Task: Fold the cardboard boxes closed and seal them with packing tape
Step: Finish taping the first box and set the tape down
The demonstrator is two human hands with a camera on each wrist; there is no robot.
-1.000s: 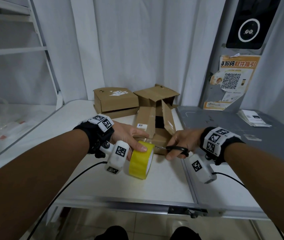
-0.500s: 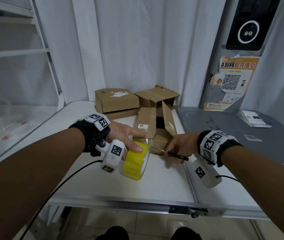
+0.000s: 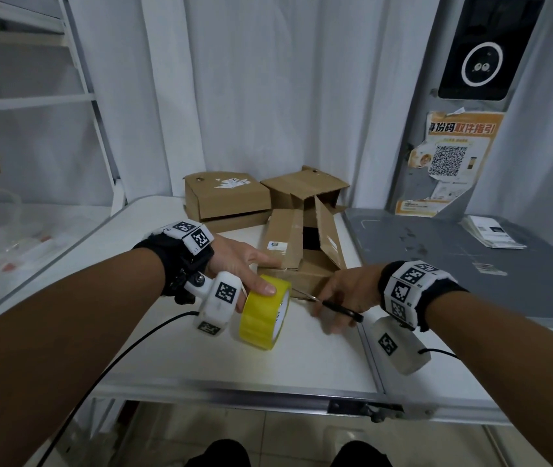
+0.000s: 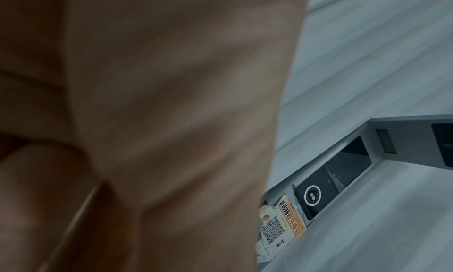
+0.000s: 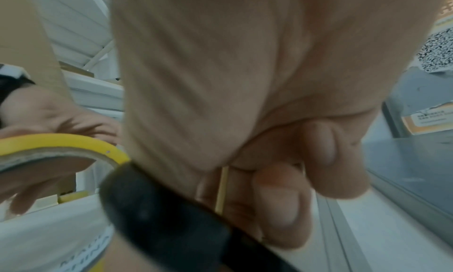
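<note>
A small cardboard box [image 3: 305, 274] sits mid-table with its top flaps standing partly open. My left hand [image 3: 251, 267] grips a yellow roll of packing tape [image 3: 263, 313] just in front of the box's left corner, thumb on top of the roll. My right hand [image 3: 342, 294] holds black-handled scissors [image 3: 342, 310], whose blades point left toward the tape roll and the box's front edge. The right wrist view shows the tape roll [image 5: 61, 146] and the black scissor handle [image 5: 171, 208] close up. The left wrist view is filled by blurred skin.
Two more cardboard boxes [image 3: 227, 200] [image 3: 305, 190] stand behind, near the white curtain. The white table [image 3: 153, 358] ends close in front of me. A grey counter [image 3: 436, 244] to the right carries a stack of leaflets [image 3: 490, 234]. A white shelf frame [image 3: 79, 79] stands at left.
Both hands have drifted slightly toward me and to the left, the tape roll along with them. The scissors have lowered, handle tilted down toward the table, blades still at the tape.
</note>
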